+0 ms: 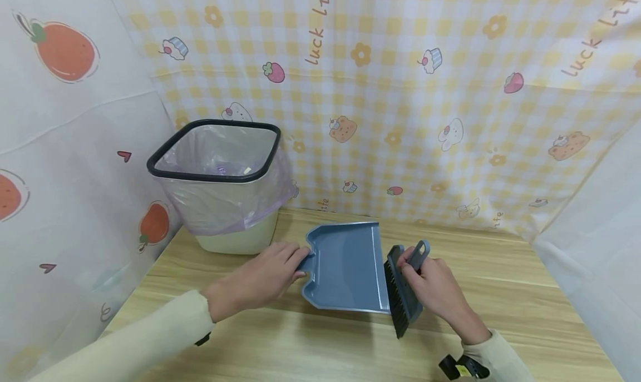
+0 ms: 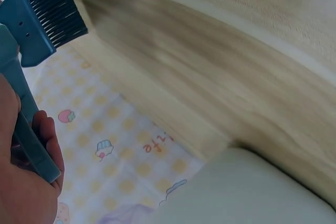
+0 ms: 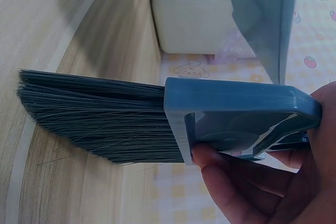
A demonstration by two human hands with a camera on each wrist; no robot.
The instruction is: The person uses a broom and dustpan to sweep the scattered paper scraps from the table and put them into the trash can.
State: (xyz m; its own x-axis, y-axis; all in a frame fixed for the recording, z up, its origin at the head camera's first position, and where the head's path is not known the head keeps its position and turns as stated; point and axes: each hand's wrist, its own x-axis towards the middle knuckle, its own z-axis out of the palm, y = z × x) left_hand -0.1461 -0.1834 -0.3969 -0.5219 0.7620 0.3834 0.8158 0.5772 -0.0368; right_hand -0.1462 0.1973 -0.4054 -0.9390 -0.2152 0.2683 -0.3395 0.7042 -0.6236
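A blue-grey dustpan [image 1: 348, 268] is held over the wooden table, its wide edge facing right; the shadow below suggests it is raised off the surface. My left hand [image 1: 270, 272] grips its handle [image 2: 32, 145], fingers curled round it. Just right of the pan's lip, my right hand [image 1: 437, 286] holds a matching hand brush [image 1: 407, 293] by its handle. Dark bristles [image 3: 100, 121] point down towards the tabletop, close beside the lip. Whether brush and pan touch, I cannot tell. Nothing can be made out on the pan's floor.
Behind my left hand stands a cream bin [image 1: 235, 240] with a black rim [image 1: 215, 177] and a purple-tinted liner; small purple and white bits lie inside. A yellow checked cloth [image 1: 400, 120] hangs along the back. White cloths [image 1: 75, 126] enclose the sides of the wooden table [image 1: 506, 304].
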